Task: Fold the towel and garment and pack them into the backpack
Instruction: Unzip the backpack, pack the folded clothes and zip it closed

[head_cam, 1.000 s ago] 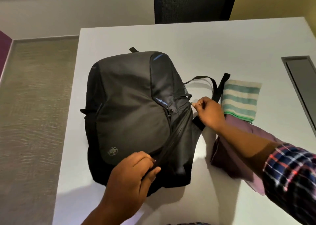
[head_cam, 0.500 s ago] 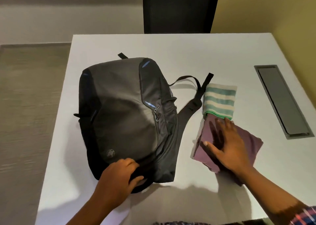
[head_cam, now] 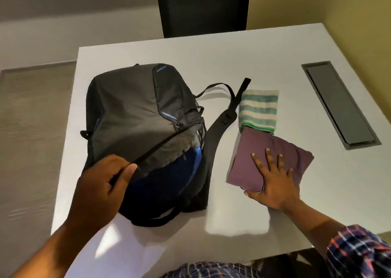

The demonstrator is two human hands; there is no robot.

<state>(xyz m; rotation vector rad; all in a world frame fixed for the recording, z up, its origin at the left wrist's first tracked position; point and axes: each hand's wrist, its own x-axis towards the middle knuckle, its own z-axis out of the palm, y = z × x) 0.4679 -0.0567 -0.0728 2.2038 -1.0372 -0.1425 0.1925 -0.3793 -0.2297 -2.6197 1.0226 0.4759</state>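
The left hand [head_cam: 105,180] is gripping the flap edge of the black backpack [head_cam: 135,117], holding its main compartment open. Right of the backpack, the right hand [head_cam: 273,180] is lying flat, fingers spread, on the folded purple garment [head_cam: 254,148] (presumably ready to lift it); the striped towel [head_cam: 259,108] is lying just behind.

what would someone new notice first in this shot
The dark backpack lying on the left part of the white table draws the eye first, with the left hand lifting its front flap so the blue lining shows. To its right the right hand lies spread on a folded purple garment, and a folded green-and-cream striped towel lies just beyond the garment, touching it.
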